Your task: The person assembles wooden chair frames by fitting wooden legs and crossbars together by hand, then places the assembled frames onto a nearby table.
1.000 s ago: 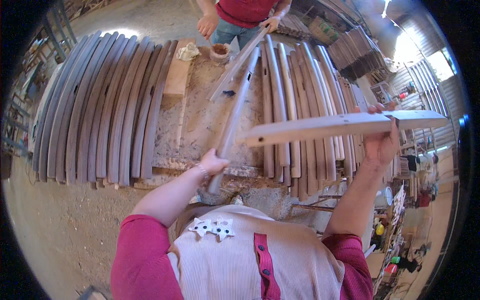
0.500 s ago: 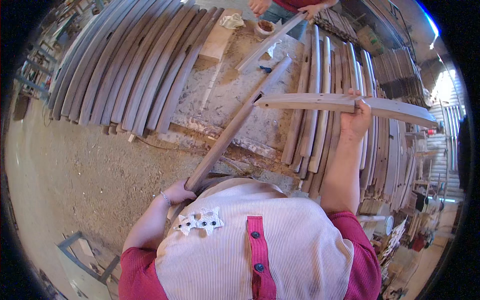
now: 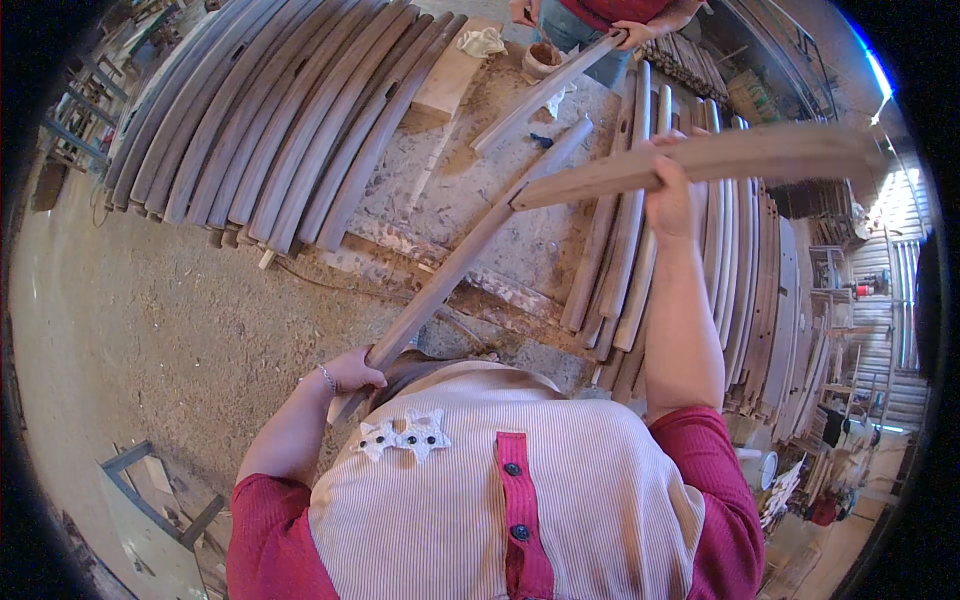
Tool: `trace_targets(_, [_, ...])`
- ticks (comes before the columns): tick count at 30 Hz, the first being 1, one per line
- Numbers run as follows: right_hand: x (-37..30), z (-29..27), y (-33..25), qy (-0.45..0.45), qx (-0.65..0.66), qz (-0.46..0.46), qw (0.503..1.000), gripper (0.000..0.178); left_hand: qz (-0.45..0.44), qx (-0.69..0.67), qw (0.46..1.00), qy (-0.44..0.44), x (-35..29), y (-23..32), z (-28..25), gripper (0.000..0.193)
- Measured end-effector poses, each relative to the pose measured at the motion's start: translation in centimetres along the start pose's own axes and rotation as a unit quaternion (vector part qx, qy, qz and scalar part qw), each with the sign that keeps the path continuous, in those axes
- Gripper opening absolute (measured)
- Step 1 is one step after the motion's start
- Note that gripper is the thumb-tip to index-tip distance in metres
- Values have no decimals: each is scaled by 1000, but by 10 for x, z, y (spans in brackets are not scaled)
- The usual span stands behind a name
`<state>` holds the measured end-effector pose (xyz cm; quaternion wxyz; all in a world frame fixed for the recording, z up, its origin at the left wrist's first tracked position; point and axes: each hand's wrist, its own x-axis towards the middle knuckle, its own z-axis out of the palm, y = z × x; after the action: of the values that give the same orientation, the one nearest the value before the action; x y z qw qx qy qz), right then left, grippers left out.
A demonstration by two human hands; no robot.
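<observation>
My left hand [image 3: 356,371] is closed round the near end of a long wooden post [image 3: 447,280]. The post slants away from me, its far end over the work table [image 3: 470,190]. My right hand [image 3: 673,198] grips a slightly curved wooden rail [image 3: 740,156] near its middle, fingers wrapped over the top edge. The rail's left end meets the post about where the slot is, and covers most of that slot; whether it sits inside cannot be told. The rail's right end is raised and smeared by motion.
Dark curved wooden pieces [image 3: 290,140] lie side by side at the left, and more wooden pieces [image 3: 625,260] at the right. Across the table a person's hand [image 3: 634,36] holds another wooden strip [image 3: 545,92]. A small pot [image 3: 541,62] and a crumpled cloth [image 3: 481,42] stand near it.
My right hand has moved up and a little left, tilting the rail so its right end rises. The rail's left end now covers more of the post's slot. My left hand keeps its hold.
</observation>
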<state>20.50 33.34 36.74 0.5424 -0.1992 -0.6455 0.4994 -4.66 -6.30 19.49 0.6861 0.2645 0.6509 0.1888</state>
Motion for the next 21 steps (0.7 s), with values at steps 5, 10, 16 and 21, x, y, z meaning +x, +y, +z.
trace_targets(5, [16,51,-2,62,47,62,995,64,-46,14,999,-12,5,-10,-8,70])
trace_targets(10, [32,48,0,62,-13,123,990,64,141,353,924,-28,4,59,-35,52])
trace_targets(16, [31,53,16,40,-44,175,983,50,484,142,859,89,-17,284,-42,43])
trace_targets(21, [27,63,15,75,-1,257,963,52,732,74,666,123,-1,448,11,49])
